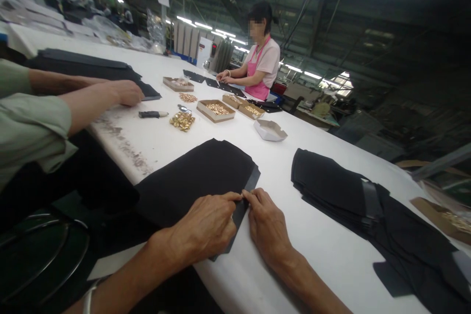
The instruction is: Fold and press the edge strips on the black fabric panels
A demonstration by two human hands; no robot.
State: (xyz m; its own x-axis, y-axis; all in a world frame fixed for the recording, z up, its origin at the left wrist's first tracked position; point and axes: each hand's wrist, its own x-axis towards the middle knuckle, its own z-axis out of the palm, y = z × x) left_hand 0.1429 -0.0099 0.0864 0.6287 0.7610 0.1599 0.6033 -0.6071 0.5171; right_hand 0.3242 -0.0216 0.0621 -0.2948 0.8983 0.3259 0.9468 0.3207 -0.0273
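A black fabric panel [198, 169] lies at the near edge of the table, with a shinier dark strip [253, 176] along its right side. My left hand [209, 223] is closed over that strip, its index finger reaching to the edge. Opposite it, my right hand [268, 221] pinches the same edge, and the fingertips of both hands nearly meet there. Whatever lies between the fingertips is too small to make out. To the right rests a stack of black fabric pieces [331, 186] with a dark band across it.
Beyond the panel are a pile of gold metal pieces [182, 120], a box cutter [152, 114], a box of small gold parts [217, 110] and a white tray [270, 130]. A co-worker's hands [125, 92] work at left on black pieces. Another person [257, 59] stands across the table.
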